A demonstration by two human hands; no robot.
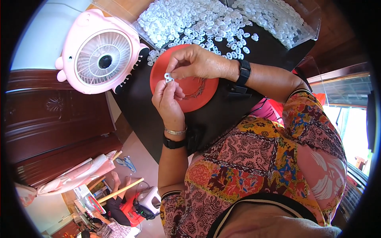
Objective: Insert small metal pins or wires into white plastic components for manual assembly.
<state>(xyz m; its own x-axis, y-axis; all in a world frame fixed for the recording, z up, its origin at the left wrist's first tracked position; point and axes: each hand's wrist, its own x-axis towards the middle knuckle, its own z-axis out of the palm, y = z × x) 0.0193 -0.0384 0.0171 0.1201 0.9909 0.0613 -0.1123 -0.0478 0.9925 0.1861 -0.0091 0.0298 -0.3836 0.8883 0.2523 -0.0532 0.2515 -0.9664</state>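
Note:
Over a round red dish [158, 75], my two hands meet at a small white plastic piece with holes [168, 76]. My left hand [168, 101] pinches its lower end between thumb and fingertips. From above, my right hand [196, 63] is closed on the upper end, thumb against forefinger. Whether this is one piece or two pressed together I cannot tell. Thin brownish bits [196, 92] lie in the dish, partly hidden by my hands. Just beyond it, loose white two-holed pieces [234, 43] are spread on the black tabletop [137, 107].
Large heaps of white pieces [174, 20] fill a clear tray at the back, with another clear bin [291, 27] at the far right. A pink animal-shaped fan [105, 59] stands at the left. Lower left, another person [117, 206] sits near blue slippers [127, 163].

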